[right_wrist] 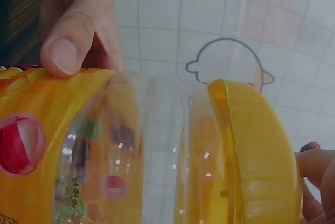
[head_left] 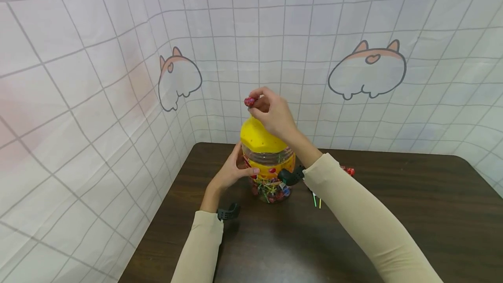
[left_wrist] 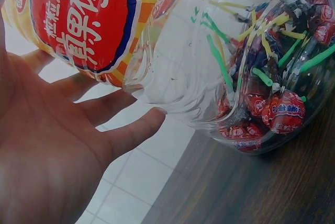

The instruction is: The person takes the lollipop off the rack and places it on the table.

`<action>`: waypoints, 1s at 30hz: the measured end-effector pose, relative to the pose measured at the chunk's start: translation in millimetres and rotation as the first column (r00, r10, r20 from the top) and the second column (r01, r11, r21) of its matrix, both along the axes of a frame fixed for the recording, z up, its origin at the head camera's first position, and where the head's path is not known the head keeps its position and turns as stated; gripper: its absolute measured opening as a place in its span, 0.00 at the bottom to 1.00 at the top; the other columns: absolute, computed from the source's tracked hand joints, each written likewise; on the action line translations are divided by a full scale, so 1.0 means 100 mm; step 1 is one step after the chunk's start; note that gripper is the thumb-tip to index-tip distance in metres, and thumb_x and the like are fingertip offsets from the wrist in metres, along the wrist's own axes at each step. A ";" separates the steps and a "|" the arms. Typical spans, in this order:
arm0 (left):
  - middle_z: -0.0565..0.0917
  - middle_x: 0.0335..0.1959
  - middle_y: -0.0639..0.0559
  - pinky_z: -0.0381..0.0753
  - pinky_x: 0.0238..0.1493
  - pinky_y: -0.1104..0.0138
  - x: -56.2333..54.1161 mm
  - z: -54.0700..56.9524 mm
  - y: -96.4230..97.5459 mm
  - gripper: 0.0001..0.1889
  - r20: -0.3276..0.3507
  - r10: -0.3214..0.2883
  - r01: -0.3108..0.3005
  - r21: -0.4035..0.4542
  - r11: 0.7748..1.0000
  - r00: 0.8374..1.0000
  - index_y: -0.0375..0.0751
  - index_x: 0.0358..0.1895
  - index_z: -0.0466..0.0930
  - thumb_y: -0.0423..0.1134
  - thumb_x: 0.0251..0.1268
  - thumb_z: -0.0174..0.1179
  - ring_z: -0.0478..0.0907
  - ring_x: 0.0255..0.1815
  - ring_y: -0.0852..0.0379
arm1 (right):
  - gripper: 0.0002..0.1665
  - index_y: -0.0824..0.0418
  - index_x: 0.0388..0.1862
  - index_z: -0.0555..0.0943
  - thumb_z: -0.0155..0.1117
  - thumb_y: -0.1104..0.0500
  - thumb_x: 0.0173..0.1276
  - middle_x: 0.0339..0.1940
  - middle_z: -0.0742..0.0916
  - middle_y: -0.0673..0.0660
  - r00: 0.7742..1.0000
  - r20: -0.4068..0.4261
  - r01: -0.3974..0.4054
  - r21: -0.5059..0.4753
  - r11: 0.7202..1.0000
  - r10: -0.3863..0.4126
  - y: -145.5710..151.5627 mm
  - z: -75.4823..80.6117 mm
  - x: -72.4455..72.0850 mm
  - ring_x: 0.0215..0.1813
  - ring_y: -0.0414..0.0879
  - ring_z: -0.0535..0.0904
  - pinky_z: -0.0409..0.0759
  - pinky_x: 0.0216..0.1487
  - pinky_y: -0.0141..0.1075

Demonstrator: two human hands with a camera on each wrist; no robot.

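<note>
A clear plastic jar (head_left: 269,158) with a yellow domed lid (head_left: 261,136) stands upright on the table. Red-wrapped lollipops (left_wrist: 282,111) with green and yellow sticks lie inside its bottom. My left hand (head_left: 229,171) holds the jar's left side, thumb in front and the other fingers (left_wrist: 133,135) behind along the label. Above the lid, my right hand (head_left: 277,115) pinches a red-wrapped lollipop (head_left: 249,101) between thumb and fingertips. Whether its stick touches the lid cannot be made out. In the right wrist view, the lid (right_wrist: 264,150) sits on the jar's neck.
Behind my right forearm, another red-wrapped lollipop (head_left: 348,170) and loose lollipop sticks (head_left: 315,200) show on the dark wooden table (head_left: 412,204), partly hidden by the sleeve. A white gridded curtain (head_left: 243,21) with cartoon drawings encloses the table's back and left side.
</note>
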State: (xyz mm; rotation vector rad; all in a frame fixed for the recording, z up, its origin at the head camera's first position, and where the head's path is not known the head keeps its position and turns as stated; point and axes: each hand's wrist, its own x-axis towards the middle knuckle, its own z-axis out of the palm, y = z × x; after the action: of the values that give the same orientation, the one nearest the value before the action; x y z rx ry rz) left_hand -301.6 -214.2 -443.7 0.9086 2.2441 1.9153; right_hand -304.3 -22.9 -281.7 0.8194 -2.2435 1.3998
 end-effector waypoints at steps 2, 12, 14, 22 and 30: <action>0.71 0.72 0.51 0.74 0.71 0.44 0.00 0.00 0.00 0.48 -0.001 0.002 -0.002 -0.003 1.000 1.000 0.71 0.80 0.48 0.41 0.66 0.70 0.72 0.70 0.45 | 0.17 0.59 0.57 0.78 0.67 0.64 0.72 0.43 0.90 0.59 1.000 -0.011 0.003 -0.022 1.000 -0.003 0.00 -0.01 0.00 0.41 0.50 0.85 0.86 0.49 0.40; 0.71 0.72 0.51 0.74 0.70 0.44 0.00 -0.02 0.00 0.48 -0.002 0.003 -0.003 -0.004 1.000 1.000 0.71 0.80 0.48 0.41 0.65 0.70 0.73 0.70 0.45 | 0.18 0.61 0.59 0.78 0.66 0.64 0.72 0.42 0.90 0.63 0.994 -0.098 -0.060 -0.214 0.975 0.040 0.08 0.08 0.06 0.38 0.54 0.84 0.82 0.42 0.30; 0.72 0.72 0.51 0.75 0.70 0.44 0.00 -0.01 0.00 0.48 -0.004 -0.003 0.003 -0.004 1.000 1.000 0.71 0.80 0.48 0.40 0.65 0.70 0.73 0.70 0.45 | 0.19 0.61 0.60 0.78 0.66 0.64 0.71 0.42 0.89 0.63 0.994 -0.100 -0.073 -0.218 0.973 0.052 0.14 0.12 0.10 0.37 0.52 0.83 0.82 0.43 0.29; 0.72 0.72 0.50 0.76 0.69 0.47 0.01 0.02 -0.02 0.48 -0.014 -0.004 0.004 0.001 1.000 1.000 0.70 0.80 0.49 0.39 0.65 0.70 0.74 0.69 0.45 | 0.21 0.62 0.61 0.78 0.66 0.65 0.70 0.41 0.87 0.63 0.994 -0.084 -0.083 -0.173 0.981 0.069 0.39 0.09 0.24 0.37 0.48 0.83 0.84 0.43 0.29; 0.73 0.71 0.49 0.76 0.69 0.44 0.02 0.01 -0.02 0.48 -0.017 -0.008 0.008 0.005 1.000 1.000 0.69 0.80 0.50 0.37 0.65 0.69 0.74 0.69 0.45 | 0.22 0.61 0.61 0.78 0.65 0.65 0.69 0.42 0.86 0.62 0.998 -0.004 -0.062 -0.116 0.991 0.061 0.68 -0.09 0.35 0.40 0.51 0.84 0.84 0.42 0.31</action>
State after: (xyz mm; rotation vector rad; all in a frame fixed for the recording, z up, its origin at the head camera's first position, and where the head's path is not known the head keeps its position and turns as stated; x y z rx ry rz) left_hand -299.3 -215.7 -443.0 0.9371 2.2420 1.9185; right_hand -269.4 45.2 -290.5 0.8562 -2.1305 1.5416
